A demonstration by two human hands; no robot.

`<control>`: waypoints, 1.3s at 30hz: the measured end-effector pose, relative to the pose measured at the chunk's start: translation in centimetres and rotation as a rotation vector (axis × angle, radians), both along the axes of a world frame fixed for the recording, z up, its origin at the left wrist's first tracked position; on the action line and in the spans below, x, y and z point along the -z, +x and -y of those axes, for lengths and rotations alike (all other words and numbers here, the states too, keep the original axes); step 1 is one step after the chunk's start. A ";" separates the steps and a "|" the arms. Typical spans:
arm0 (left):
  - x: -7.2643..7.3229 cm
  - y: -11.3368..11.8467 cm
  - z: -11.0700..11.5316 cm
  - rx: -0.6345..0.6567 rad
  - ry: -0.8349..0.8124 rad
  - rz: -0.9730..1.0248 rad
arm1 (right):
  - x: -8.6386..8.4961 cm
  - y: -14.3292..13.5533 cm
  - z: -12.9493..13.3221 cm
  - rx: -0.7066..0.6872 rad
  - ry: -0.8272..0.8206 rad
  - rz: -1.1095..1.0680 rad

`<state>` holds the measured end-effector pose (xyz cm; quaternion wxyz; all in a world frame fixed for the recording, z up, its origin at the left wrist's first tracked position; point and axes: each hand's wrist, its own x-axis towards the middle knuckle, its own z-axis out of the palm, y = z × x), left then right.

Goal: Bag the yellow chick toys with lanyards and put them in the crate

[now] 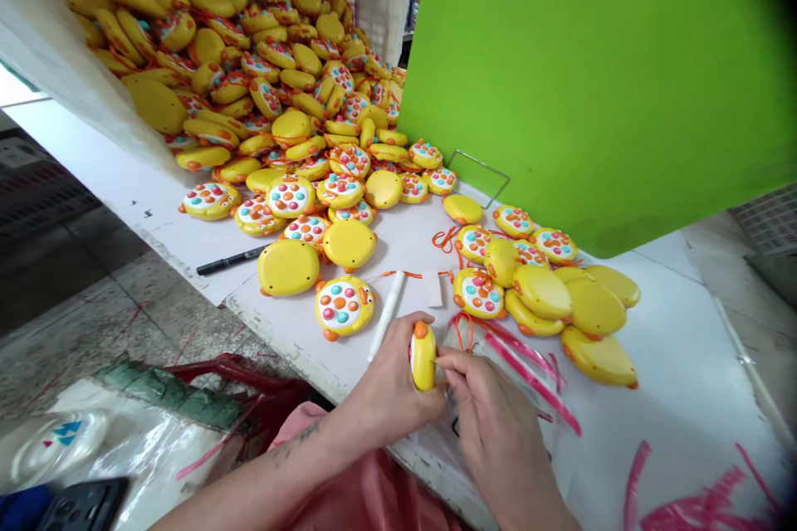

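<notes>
While left hand (391,382) grips yellow toy (424,363), right hand (489,402) pinches narrowly (blue logo (67,432) leftward).

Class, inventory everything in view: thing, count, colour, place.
table: one, white, centre
sack: one, whitish, upper left
toys: many, yellow, in sack, across table
held toy: one, yellow, front centre
panel: one, green, upper right
marker: one, black, table's left
stick: one, white, table's centre
cords: several, orange, among toys
strips: several, pink, table's right
phone: one, black, lower left
left hand: one, bare, gripping held toy
right hand: one, bare, at held toy
</notes>
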<state>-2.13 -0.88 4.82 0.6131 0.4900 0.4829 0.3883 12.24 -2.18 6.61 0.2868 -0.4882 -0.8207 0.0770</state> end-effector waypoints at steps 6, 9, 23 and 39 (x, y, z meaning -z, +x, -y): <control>0.1 -0.1 -0.2 0.004 0.011 -0.006 | -0.1 0.0 0.2 -0.044 -0.005 -0.016; 0.1 -0.1 -0.3 0.033 -0.012 0.020 | -0.3 0.0 0.2 -0.043 -0.036 -0.054; -0.2 -0.5 -1.1 0.051 0.048 -0.038 | -0.6 -0.8 -2.1 -0.024 -0.182 -0.088; -0.3 -0.8 -1.2 0.068 -0.013 0.177 | -1.5 -0.7 -3.0 -0.067 -0.184 -0.033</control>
